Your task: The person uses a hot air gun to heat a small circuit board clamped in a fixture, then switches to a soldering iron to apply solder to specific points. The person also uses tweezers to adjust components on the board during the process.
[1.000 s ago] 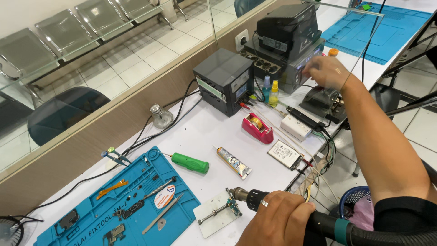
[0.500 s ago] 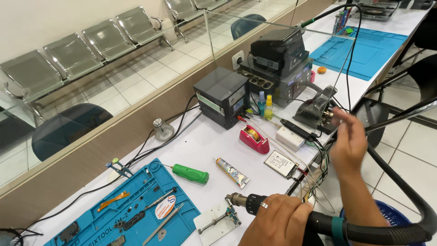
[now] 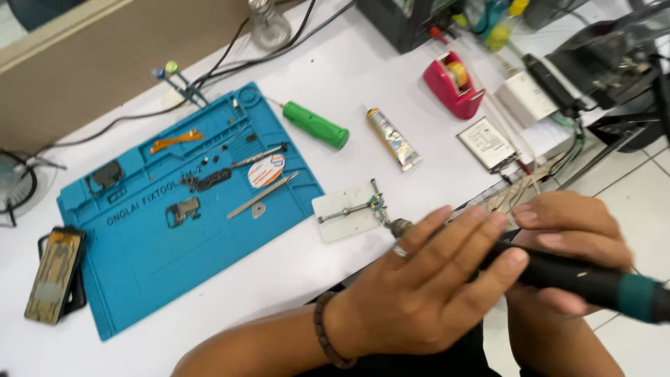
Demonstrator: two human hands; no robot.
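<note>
Both of my hands hold a black hot-air tool handle (image 3: 579, 279) with a teal band near its cable end. My left hand (image 3: 426, 286), wearing a ring and a bead bracelet, wraps over the front of the handle. From the far side, my right hand (image 3: 572, 234) grips the same handle. The tool's metal tip (image 3: 400, 227) points left, just beside a small white holder plate (image 3: 342, 220) with a metal clamp on it. The plate lies on the white table (image 3: 349, 91) at its near edge.
A blue work mat (image 3: 160, 251) holds small phone parts, tweezers (image 3: 262, 197) and an orange pick. A phone (image 3: 54, 276) lies to its left. Behind are a green-handled screwdriver (image 3: 317, 126), a glue tube (image 3: 394, 139), a pink tape dispenser (image 3: 453, 84), a flat battery (image 3: 487, 143) and cables.
My right hand came back from the equipment at the far right and closed on the tool handle beside my left hand. The view dropped down toward the table's near edge.
</note>
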